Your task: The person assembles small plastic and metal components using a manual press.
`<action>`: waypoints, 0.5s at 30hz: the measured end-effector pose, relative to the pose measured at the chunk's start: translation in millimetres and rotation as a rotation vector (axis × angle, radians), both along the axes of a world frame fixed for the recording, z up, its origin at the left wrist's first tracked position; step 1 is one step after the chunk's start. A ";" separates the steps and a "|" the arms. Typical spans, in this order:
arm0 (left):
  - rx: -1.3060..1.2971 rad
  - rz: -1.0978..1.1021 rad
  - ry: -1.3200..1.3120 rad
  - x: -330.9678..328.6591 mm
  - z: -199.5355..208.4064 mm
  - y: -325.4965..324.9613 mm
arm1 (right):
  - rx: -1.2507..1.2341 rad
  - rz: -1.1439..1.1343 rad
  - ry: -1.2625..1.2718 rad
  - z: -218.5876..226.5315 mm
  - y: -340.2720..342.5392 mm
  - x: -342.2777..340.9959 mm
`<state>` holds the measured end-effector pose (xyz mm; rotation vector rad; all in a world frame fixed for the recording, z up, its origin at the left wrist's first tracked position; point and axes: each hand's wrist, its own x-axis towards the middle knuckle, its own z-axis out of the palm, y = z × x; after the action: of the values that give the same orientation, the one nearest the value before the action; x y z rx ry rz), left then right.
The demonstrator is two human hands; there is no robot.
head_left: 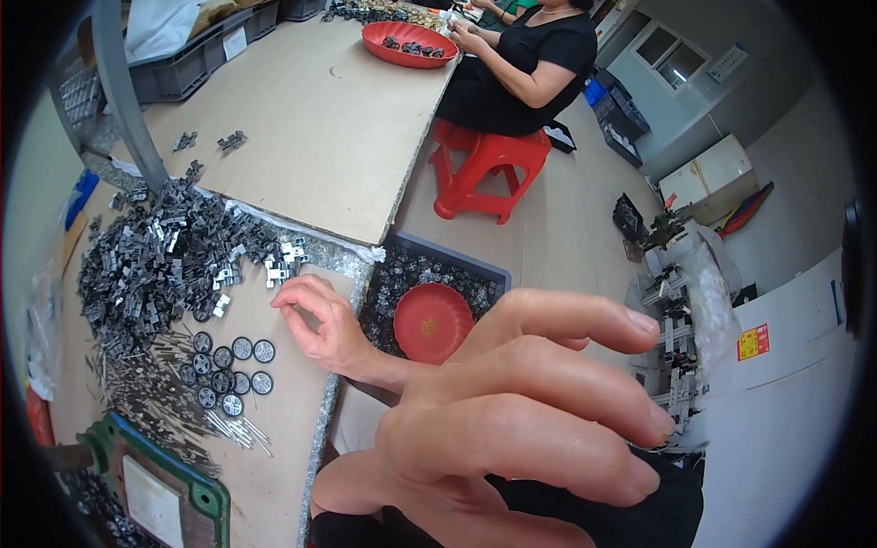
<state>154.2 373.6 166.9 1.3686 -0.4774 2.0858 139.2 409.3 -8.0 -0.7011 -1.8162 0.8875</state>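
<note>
My left hand (521, 402) is raised large and close to the camera. Its fingers are spread apart toward the right, with nothing in them. Lower and farther off, my right hand (322, 320) reaches left over the table edge. Thumb and forefinger curl together at their tips; whether anything small is between them is too small to make out. Just beyond those tips lie bright metal clips (285, 263), beside a large heap of small black and silver clips (164, 260). Nearer me are several small black wheels with silver hubs (222, 357) and scattered thin metal pins (239, 429).
A green metal machine part (208, 498) stands at the near left. Beside the table, a grey bin (498, 277) of small dark parts holds a red plate (432, 321). Across the work surface, another person sits on a red stool (493, 164) near a red tray (384, 50).
</note>
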 end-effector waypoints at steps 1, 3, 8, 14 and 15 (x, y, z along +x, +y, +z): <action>0.029 0.016 -0.014 -0.5 0.0 1.3 | 0.001 -0.003 0.002 -0.4 0.3 -0.1; 0.064 0.028 -0.023 -0.2 2.4 -0.2 | 0.008 -0.011 0.008 2.1 -0.2 2.0; -0.001 0.026 0.034 -5.5 -0.3 -3.5 | 0.018 0.000 0.005 1.2 -1.0 0.1; -0.259 0.017 0.027 3.7 -4.0 -28.2 | -0.008 -0.035 0.067 -0.5 0.3 -3.5; -0.346 0.010 0.015 12.3 -5.0 -34.8 | -0.006 -0.039 0.067 0.1 1.4 -1.7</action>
<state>166.5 338.8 162.0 1.1820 -0.0947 2.0477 137.5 410.8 -7.9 -0.6997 -1.7361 0.8809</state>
